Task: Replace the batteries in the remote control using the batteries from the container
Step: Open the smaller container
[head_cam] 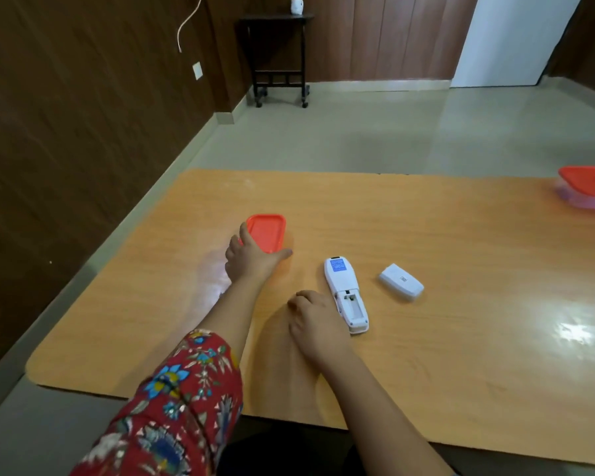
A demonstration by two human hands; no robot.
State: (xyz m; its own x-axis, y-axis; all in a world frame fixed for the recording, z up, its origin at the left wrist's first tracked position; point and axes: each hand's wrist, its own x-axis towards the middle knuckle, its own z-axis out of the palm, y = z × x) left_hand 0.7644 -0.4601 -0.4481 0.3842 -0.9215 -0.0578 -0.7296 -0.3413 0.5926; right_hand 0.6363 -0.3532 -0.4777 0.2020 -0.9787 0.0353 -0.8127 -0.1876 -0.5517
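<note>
My left hand [251, 257] reaches out to the small container [267, 233] with the orange lid, which stands on the worktop [461, 269] up and to the left of the remote control [347, 293]. That grip is spread around the container's near side, thumb stretched along the right edge and fingers curled over the left edge, touching it. My right hand [315, 322] rests on the worktop just to the left of the remote's lower end, fingers curled under; I cannot tell whether that grip holds anything. The remote lies face down, its battery compartment [352, 305] uncovered at the end nearest me, a blue label near its far end. The white battery cover [402, 282] lies apart on the worktop, to the right of the remote. A second orange-lidded container [588, 190] sits far to the right of the remote, at the worktop's edge. My left sleeve [182, 400] is red with a flower print.
</note>
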